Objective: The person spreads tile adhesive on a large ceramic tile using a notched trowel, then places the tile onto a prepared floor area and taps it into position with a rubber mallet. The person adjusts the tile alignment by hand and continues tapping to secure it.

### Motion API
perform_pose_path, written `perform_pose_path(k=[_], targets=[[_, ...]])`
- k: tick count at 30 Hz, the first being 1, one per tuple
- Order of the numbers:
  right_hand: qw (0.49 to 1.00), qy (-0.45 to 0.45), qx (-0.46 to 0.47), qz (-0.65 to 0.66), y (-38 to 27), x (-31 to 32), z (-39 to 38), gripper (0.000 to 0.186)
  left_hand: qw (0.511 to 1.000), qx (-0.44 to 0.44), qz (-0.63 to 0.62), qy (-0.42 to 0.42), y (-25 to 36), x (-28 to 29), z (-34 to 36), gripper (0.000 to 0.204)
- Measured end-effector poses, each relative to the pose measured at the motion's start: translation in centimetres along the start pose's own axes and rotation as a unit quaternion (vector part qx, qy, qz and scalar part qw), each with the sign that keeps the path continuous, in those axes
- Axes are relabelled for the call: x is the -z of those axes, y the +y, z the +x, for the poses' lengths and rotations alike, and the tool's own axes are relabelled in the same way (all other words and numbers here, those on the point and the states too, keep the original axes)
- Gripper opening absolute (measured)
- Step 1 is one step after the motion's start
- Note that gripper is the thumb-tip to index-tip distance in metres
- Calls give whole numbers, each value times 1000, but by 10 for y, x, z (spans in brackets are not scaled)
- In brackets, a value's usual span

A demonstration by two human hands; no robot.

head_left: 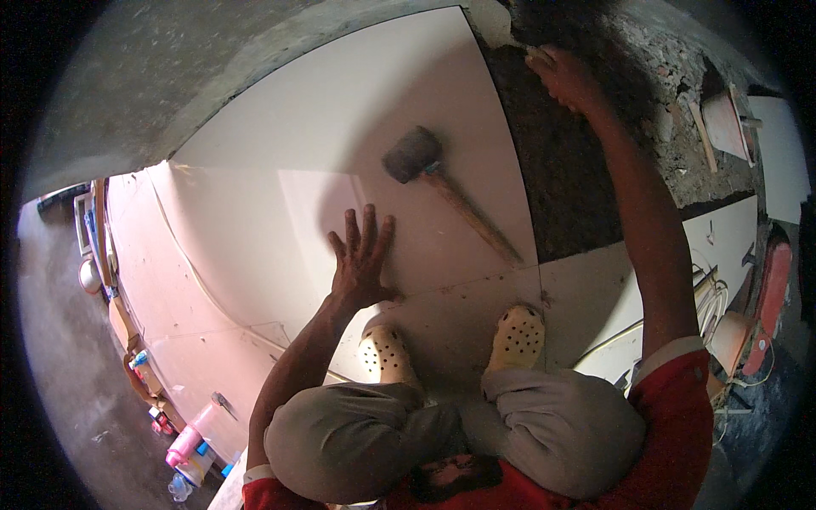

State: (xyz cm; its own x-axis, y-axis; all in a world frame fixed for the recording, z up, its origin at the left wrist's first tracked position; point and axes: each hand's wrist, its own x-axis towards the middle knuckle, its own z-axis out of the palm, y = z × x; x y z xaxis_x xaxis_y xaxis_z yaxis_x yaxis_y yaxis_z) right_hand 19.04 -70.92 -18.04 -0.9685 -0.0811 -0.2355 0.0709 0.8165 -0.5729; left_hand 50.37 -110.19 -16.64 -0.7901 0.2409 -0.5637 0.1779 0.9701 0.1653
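Note:
My left hand (361,262) lies with its fingers spread on a large pale floor tile (280,119). Just beyond it and to the right, a rubber mallet (469,217) with a black head and wooden handle rests on the same tile. My right arm stretches far forward over a strip of dark mortar (561,191) beside the tile's right edge. At the far end of that strip my right hand (564,81) is closed, with a small pale piece showing at its fingertips; I cannot make out what it is.
A grey wall (127,93) curves along the far left. At right stand a pan-like container (728,123) near a wooden stick (703,136), coiled cable (710,297) and a red elongated object (767,297). A pink bottle (189,438) lies lower left. My yellow clogs (517,338) stand on the tiles.

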Motion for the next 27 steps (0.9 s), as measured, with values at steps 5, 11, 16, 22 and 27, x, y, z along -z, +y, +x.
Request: perform_pose_path(k=[5,11,16,22,27], targets=[[1000,-15,-6,11,7,-4,16,51,1000,-13,-8,11,-2,-2,-1,156],[994,62,-72,45,59,22,-24,50,998,-35,-3,45,-9,-18,-1,157],[990,22,-130,47,40,33,-96,46,996,-35,39,69,-9,-22,0,157],[995,-45,-91,-6,25,-13,-120,38,997,-34,60,46,-3,-10,-1,145],[890,147,318,-291,100,-39,-119,28,999,-26,10,36,-4,-9,-1,154]])
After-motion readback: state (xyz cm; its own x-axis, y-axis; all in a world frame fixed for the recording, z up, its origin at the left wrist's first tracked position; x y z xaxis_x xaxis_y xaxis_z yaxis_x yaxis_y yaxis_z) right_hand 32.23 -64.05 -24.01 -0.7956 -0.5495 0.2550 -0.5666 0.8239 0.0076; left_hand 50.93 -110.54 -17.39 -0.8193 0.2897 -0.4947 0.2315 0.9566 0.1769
